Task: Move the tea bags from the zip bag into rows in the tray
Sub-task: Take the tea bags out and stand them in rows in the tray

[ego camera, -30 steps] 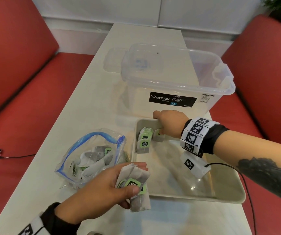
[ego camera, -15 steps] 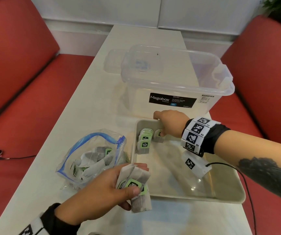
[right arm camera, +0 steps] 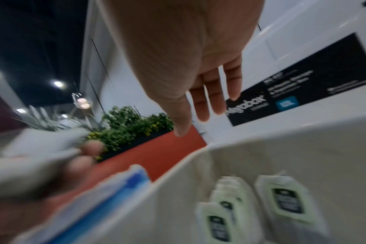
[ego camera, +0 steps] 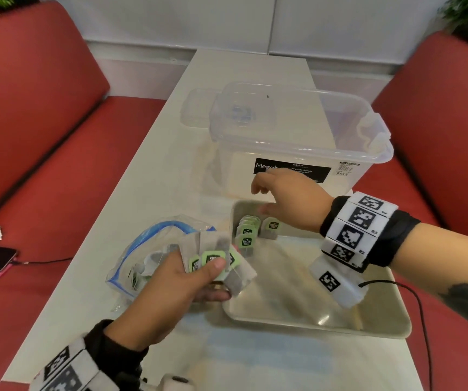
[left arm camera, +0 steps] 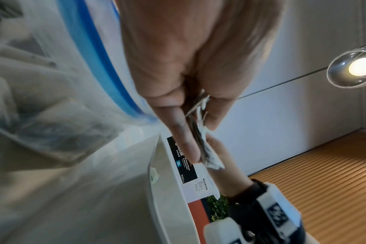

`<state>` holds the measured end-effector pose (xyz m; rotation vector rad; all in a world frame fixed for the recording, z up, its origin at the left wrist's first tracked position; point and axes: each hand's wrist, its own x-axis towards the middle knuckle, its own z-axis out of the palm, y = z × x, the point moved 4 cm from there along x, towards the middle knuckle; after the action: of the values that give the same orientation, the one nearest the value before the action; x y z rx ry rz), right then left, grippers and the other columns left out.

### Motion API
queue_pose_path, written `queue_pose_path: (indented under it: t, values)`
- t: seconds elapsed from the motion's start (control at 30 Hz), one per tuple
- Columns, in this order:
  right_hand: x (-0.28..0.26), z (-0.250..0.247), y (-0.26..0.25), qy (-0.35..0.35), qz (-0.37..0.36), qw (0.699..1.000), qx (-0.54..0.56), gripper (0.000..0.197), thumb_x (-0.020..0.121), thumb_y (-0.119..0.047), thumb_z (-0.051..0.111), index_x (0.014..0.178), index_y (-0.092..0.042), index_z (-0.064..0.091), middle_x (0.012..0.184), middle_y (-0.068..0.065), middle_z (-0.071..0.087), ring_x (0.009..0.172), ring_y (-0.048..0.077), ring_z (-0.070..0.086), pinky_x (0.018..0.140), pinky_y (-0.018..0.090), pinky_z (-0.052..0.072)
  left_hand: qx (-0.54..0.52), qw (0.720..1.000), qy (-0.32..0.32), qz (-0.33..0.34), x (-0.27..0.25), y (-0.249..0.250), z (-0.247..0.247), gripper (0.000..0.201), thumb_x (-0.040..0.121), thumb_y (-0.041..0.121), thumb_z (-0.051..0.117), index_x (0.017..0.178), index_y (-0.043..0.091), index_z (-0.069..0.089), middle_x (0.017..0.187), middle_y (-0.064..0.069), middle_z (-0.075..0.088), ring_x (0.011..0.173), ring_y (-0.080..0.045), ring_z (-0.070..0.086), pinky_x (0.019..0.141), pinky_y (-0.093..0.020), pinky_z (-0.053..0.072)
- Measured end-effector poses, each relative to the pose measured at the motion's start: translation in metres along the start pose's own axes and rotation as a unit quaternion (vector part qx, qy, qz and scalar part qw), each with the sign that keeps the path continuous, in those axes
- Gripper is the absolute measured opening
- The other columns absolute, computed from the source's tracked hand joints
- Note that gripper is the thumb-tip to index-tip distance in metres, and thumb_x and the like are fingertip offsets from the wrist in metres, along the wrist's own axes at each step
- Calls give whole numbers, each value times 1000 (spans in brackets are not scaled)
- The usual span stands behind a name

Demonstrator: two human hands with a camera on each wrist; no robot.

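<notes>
Tea bags [ego camera: 215, 261] fanned in left hand [ego camera: 170, 294] fingers [ego camera: 213, 270]; right hand [ego camera: 292, 201] empty.

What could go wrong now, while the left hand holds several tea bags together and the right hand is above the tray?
1. The left hand pinches a fanned bunch of tea bags over the tray edge; one might slip out.
2. The single tea bag starting a second row stands alone and may tip over.
3. The open right hand hovers just above the first row and could knock it on its way back.
</notes>
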<state>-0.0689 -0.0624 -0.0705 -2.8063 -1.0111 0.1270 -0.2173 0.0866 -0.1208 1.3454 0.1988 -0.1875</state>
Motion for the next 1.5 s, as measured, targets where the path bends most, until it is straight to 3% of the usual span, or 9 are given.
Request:
queue_pose_path:
  t: [0.17, 0.37, 0.63, 0.8, 1.0, 1.17, 1.3, 1.4, 1.5]
  values:
    - [-28, -12, -52, -87, -32, 962, 257, 32, 80, -25, 73, 106, -20, 56, 85, -6, 66, 70, 7, 58, 73, 25, 48, 10, 999, 24, 40, 5, 16, 4, 28, 85, 9, 56, 113, 14, 59, 100, -11, 71, 82, -27, 70, 67, -33, 60]
    - [-38, -5, -51, -45, -4, 948, 315, 51, 69, -11, 81, 110, -30, 56, 85, -9, 64, 57, -7, 53, 69, 21, 49, 46, 997, 9, 62, 3, 22, 11, 28, 89, 9, 54, 117, 11, 57, 107, -13, 69, 97, -26, 68, 81, -37, 57]
    - [-42, 0, -46, -30, 24, 945, 326, 68, 68, -3, 80, 127, -29, 56, 79, -17, 57, 51, -8, 52, 59, 5, 43, 27, 997, 7, 68, 5, 23, 14, 30, 91, 8, 50, 120, 8, 55, 109, -12, 69, 98, -24, 68, 78, -26, 57]
    - [-40, -4, -36, 5, 48, 950, 308, 46, 73, -2, 74, 112, -26, 66, 74, -12, 55, 68, 6, 53, 73, 22, 48, 36, 995, 39, 89, 6, 25, 7, 26, 92, 8, 47, 115, 12, 59, 110, -2, 70, 102, -19, 66, 84, -30, 55]
    - [-38, -9, -25, 48, 81, 926, 366, 21, 87, -13, 62, 77, -30, 58, 67, -7, 60, 57, 4, 56, 72, 35, 52, 59, 995, 13, 78, 5, 23, 6, 27, 93, 12, 49, 116, 24, 57, 115, 12, 67, 108, -9, 63, 88, -30, 54]
    - [-38, -14, -29, 23, 68, 893, 445, 22, 90, -7, 58, 81, -24, 50, 63, 0, 62, 53, 6, 57, 63, 28, 49, 157, 982, -75, 73, 6, 24, 17, 53, 83, 29, 56, 135, 27, 46, 126, 15, 59, 116, -5, 55, 97, -38, 48]
    - [-37, -17, -28, 42, 53, 929, 364, 25, 87, -11, 63, 76, -29, 49, 71, -8, 59, 62, 6, 53, 69, 29, 46, 209, 972, -55, 90, 6, 28, 16, 54, 75, 44, 59, 127, 29, 52, 120, 8, 63, 115, -10, 57, 99, -47, 46]
    - [-37, -21, -27, 58, 50, 949, 305, 26, 83, -13, 69, 73, -30, 51, 73, -7, 59, 66, 9, 53, 70, 29, 47, 264, 958, -37, 106, 6, 29, 16, 38, 81, 36, 59, 116, 48, 49, 123, 13, 58, 114, -2, 54, 101, -38, 44]
    - [-39, -25, -24, 67, 49, 969, 233, 18, 81, -16, 70, 75, -27, 56, 73, -10, 60, 63, 0, 51, 67, 23, 44, 309, 941, -47, 129, 2, 32, 18, 45, 92, 20, 56, 105, 59, 40, 137, 19, 42, 117, 19, 37, 95, -3, 34]
